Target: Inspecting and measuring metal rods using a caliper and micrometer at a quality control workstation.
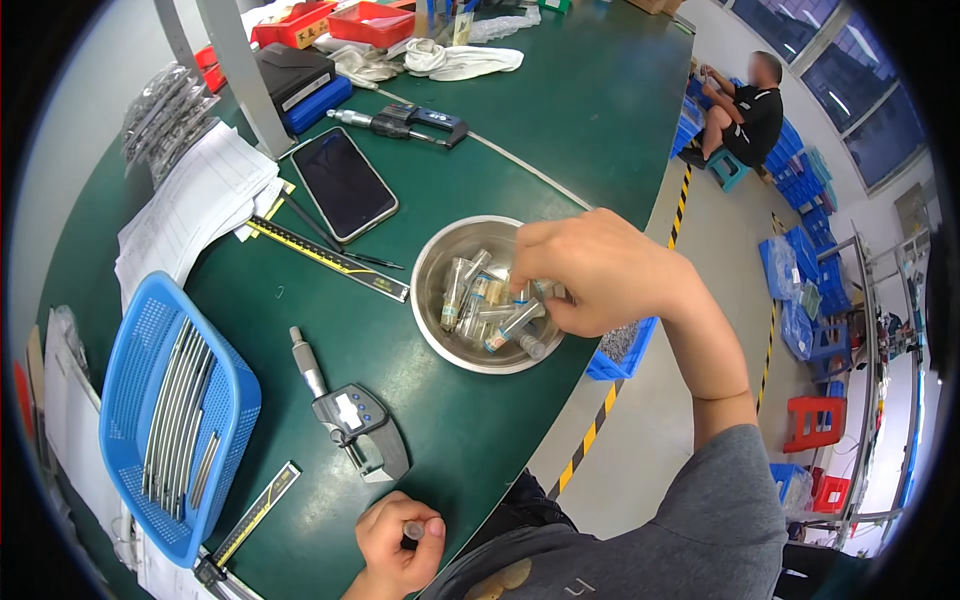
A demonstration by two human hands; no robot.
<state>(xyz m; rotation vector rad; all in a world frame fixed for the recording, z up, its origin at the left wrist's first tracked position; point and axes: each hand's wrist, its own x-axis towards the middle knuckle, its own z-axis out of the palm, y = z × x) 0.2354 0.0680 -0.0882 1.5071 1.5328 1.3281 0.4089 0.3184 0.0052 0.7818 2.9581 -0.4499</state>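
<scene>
A round metal bowl (428, 318) holds several small clear glass vials (453, 290) with labels, lying in a jumble. My right hand (595, 270) reaches over the bowl's right side, fingers bent down among the vials; its fingertips are partly hidden, so what they pinch is unclear. Close to the table's near edge, my left hand (395, 550) is closed around a small tube (413, 531), whose round end shows beside the thumb. A digital micrometer (365, 425) lies on the green table between my left hand and the bowl.
On the left, a blue basket (245, 395) contains metal rods (180, 400). A phone (345, 185), a second micrometer (405, 124), a caliper (330, 260), another caliper (258, 512) and papers (190, 215) lie about. Beyond the table edge stands a blue crate (625, 352); a person (755, 115) sits farther off.
</scene>
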